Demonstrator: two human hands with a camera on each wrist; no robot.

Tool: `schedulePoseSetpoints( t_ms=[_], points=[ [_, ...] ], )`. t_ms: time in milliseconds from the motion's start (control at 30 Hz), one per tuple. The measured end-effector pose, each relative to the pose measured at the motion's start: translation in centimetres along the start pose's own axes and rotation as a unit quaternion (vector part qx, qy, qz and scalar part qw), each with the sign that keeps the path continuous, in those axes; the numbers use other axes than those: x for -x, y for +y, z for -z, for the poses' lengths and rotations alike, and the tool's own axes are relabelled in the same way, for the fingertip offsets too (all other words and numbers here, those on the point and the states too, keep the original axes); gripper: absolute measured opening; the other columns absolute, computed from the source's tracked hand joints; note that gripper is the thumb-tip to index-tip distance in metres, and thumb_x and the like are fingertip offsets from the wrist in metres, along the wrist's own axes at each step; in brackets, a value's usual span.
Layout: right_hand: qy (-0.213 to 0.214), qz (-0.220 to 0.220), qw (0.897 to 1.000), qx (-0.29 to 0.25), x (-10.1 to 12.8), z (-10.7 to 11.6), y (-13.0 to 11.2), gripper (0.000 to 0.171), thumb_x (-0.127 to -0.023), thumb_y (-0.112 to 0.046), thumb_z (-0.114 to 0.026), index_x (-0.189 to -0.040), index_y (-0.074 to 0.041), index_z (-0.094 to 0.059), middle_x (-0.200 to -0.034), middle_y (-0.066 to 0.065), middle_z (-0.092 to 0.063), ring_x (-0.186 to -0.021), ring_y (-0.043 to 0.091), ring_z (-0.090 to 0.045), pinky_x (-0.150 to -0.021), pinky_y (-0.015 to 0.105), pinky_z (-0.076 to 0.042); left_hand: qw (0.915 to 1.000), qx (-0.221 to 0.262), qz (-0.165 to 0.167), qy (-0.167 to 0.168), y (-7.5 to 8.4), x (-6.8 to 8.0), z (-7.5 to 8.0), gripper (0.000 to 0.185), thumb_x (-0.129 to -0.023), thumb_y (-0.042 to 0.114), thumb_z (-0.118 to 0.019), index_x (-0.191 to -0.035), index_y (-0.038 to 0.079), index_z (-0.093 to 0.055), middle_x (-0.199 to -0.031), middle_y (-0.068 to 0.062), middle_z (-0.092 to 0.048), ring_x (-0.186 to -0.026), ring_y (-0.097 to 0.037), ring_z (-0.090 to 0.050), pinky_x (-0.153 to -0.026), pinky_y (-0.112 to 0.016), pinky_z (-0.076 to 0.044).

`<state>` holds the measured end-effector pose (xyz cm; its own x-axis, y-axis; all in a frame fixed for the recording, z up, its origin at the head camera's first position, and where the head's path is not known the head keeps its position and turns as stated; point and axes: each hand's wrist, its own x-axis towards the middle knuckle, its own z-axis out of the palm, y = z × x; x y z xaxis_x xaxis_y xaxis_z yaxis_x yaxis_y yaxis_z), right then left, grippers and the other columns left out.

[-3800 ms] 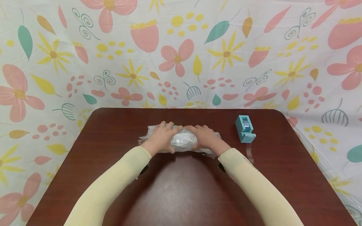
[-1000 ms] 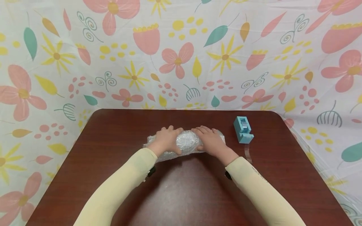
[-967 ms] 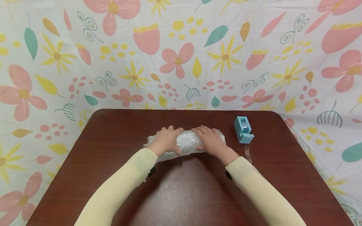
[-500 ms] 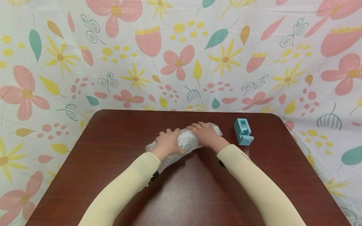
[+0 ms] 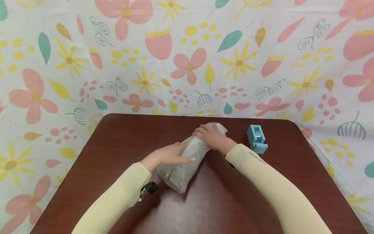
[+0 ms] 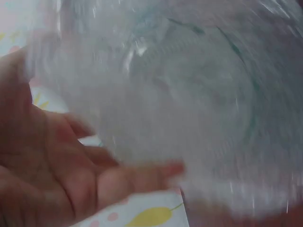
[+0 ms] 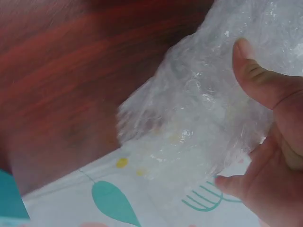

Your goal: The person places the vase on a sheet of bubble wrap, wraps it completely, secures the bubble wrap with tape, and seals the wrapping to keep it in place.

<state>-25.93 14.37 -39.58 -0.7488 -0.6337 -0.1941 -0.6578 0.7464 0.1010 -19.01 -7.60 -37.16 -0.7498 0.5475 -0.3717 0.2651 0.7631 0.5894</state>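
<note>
A long bundle in bubble wrap lies slantwise on the table, its wide end near me and its narrower end pointing to the far right. Through the wrap in the left wrist view, a round, clear object with a greenish edge shows at the wide end, blurred. My right hand grips the bundle near its far end, thumb on one side and fingers over the other. Along the left side of the wide end lies my left hand, fingers mostly straight and thumb stretched across the wrap.
A light blue tape dispenser stands on the right of the dark red-brown table. Behind the table and along its sides hangs a white floral cloth.
The bundle has turned from lying crosswise to slanting, its left end swinging toward me and its right end away. My left hand has loosened and straightened; my right moved slightly away from me.
</note>
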Motion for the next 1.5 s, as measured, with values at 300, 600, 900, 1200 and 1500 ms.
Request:
schedulePoseSetpoints(
  t_ms=[300,600,900,1200,1500],
  points=[
    [0.039,0.064,0.992,0.098,-0.3,-0.6,1.6,0.071,-0.091,-0.003,-0.073,-0.148,-0.037,-0.050,-0.167,0.004,-0.036,-0.154,0.037,-0.032,-0.118,0.064,-0.036,0.9886,-0.015,-0.137,0.061,-1.5,1.6,-2.7,0.055,-0.105,0.031,-0.057,-0.156,0.015,-0.044,-0.147,-0.016,-0.058,-0.109,-0.026,-0.070,-0.104,-0.045,-0.052],
    [0.041,0.106,0.989,0.091,-0.8,-0.1,1.6,0.067,-0.097,0.005,-0.061,-0.148,-0.038,-0.050,-0.166,0.004,-0.037,-0.151,0.037,-0.039,-0.114,0.061,-0.043,0.9533,-0.136,-0.182,0.199,-2.6,0.0,-5.3,0.048,-0.104,0.033,-0.058,-0.149,0.016,-0.050,-0.128,-0.016,-0.057,-0.095,-0.021,-0.063,-0.078,-0.036,-0.056],
    [0.027,0.092,0.990,0.103,-1.0,-0.2,1.6,0.061,-0.099,-0.009,-0.064,-0.150,-0.040,-0.048,-0.169,0.000,-0.033,-0.153,0.035,-0.036,-0.114,0.063,-0.042,0.8766,-0.247,-0.359,0.203,-1.9,-2.8,-5.6,0.066,-0.110,0.051,-0.012,-0.148,0.016,-0.054,-0.157,-0.006,-0.051,-0.153,-0.029,-0.039,-0.124,-0.046,-0.036],
    [0.060,0.107,0.985,0.120,-0.9,-0.2,1.7,0.065,-0.098,-0.001,-0.063,-0.147,-0.041,-0.051,-0.166,0.000,-0.039,-0.149,0.033,-0.043,-0.109,0.062,-0.046,0.8125,-0.275,-0.424,0.291,-1.5,-4.5,-7.7,0.029,-0.104,0.039,-0.054,-0.121,0.023,-0.071,-0.125,0.004,-0.071,-0.127,-0.017,-0.060,-0.115,-0.043,-0.044],
    [0.067,0.120,0.971,0.194,-1.5,0.2,1.4,0.073,-0.095,-0.007,-0.069,-0.151,-0.045,-0.043,-0.166,0.000,-0.038,-0.151,0.025,-0.042,-0.114,0.057,-0.045,0.7861,-0.272,-0.395,0.390,-1.4,-4.7,-9.1,0.019,-0.091,0.028,-0.074,-0.109,0.022,-0.073,-0.113,0.004,-0.072,-0.117,-0.015,-0.065,-0.108,-0.039,-0.051]
  ],
)
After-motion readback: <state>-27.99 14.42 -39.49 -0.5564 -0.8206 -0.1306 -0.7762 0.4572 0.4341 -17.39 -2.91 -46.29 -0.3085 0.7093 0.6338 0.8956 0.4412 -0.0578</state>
